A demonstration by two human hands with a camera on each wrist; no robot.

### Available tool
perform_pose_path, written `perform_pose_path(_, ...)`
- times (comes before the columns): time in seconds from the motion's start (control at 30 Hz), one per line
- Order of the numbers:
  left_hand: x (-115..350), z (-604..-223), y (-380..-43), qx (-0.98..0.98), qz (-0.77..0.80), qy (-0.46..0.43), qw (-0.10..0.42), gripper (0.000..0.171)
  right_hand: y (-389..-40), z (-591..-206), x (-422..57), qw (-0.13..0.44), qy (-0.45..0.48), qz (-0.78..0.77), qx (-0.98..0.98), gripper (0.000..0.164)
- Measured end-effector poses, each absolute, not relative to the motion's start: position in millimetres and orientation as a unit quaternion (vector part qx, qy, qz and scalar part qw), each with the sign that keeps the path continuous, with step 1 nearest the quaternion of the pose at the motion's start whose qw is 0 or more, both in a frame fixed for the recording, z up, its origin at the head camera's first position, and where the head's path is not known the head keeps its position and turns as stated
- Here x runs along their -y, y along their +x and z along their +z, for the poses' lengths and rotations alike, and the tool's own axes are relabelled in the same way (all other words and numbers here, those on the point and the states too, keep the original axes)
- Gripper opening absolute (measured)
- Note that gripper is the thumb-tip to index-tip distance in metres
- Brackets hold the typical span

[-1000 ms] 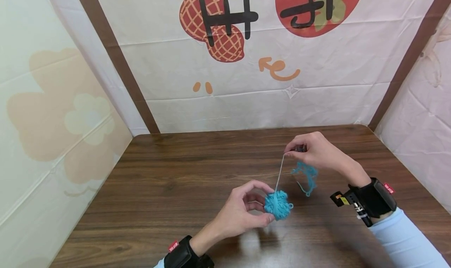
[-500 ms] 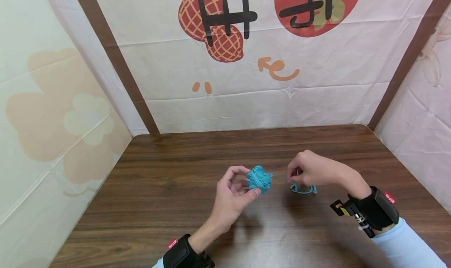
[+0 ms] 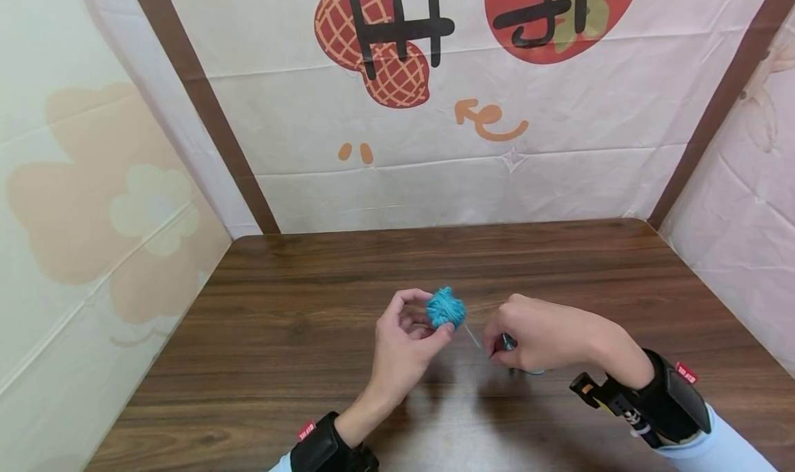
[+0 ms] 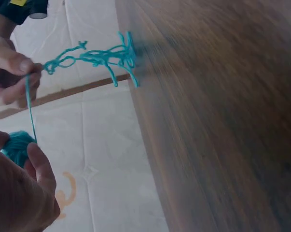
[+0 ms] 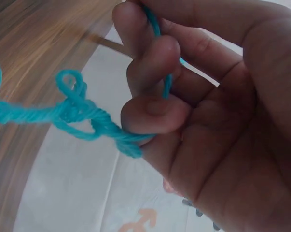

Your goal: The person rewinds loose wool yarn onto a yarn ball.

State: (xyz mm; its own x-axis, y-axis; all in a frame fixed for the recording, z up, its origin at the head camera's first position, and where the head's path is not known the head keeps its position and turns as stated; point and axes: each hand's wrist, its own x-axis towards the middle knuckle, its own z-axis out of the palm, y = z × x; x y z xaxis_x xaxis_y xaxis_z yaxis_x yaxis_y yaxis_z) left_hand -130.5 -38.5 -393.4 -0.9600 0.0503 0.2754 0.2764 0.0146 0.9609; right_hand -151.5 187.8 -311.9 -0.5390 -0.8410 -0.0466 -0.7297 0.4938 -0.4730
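A small ball of blue yarn point(image 3: 446, 308) is gripped between the thumb and fingers of my left hand point(image 3: 400, 344), held above the table. From the ball a single strand point(image 4: 31, 108) runs taut across to my right hand point(image 3: 546, 334), which pinches it between thumb and forefinger. In the right wrist view the yarn also passes through the curled fingers point(image 5: 155, 113) of that hand. Below it dangles a loose, looped tangle of yarn point(image 4: 104, 57), its lower end reaching the tabletop in the left wrist view. The head view mostly hides this tangle behind the right hand.
The brown wood-grain table point(image 3: 298, 389) spans the space under both hands. Behind it hangs a white printed cloth point(image 3: 435, 189), with further cloth panels on the left and right sides. Each wrist wears a black strap; the right one point(image 3: 664, 396) carries a small camera.
My left hand has lifted the ball up and to the left. My right hand has swung downward and slightly left, nearer the ball, still pinching the strand.
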Motion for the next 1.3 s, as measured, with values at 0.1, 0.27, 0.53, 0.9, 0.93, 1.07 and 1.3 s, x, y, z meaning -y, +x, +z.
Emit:
perform_pose_path(0.1, 39, -395, -130, 0.740, -0.657, -0.123, 0.075, 0.047, -150, -310, -183, 0.131, -0.471, -0.203, -0.849, 0.023)
perform_pose_path(0.27, 40, -399, -131, 0.769, -0.621, -0.137, 0.067, 0.046, -150, -309, -179, 0.106, -0.483, -0.218, -0.841, 0.023)
perform_pose_path(0.53, 38, -399, -128, 0.773, -0.604, -0.195, 0.018, 0.044, -151, -307, -179, 0.028, -0.489, -0.226, -0.842, 0.023)
perform_pose_path(0.9, 35, -396, -125, 0.756, -0.607, -0.246, -0.022, 0.044, -156, -304, -187, -0.017, -0.483, -0.232, -0.844, 0.020)
perform_pose_path(0.93, 35, -397, -124, 0.755, -0.607, -0.248, -0.022, 0.044, -157, -304, -188, -0.018, -0.483, -0.234, -0.843, 0.020)
perform_pose_path(1.07, 35, -397, -123, 0.751, -0.606, -0.259, -0.032, 0.044, -159, -305, -189, -0.024, -0.485, -0.242, -0.840, 0.020)
perform_pose_path(1.3, 35, -396, -121, 0.741, -0.609, -0.275, -0.065, 0.047, -162, -306, -189, -0.038, -0.500, -0.243, -0.831, 0.021)
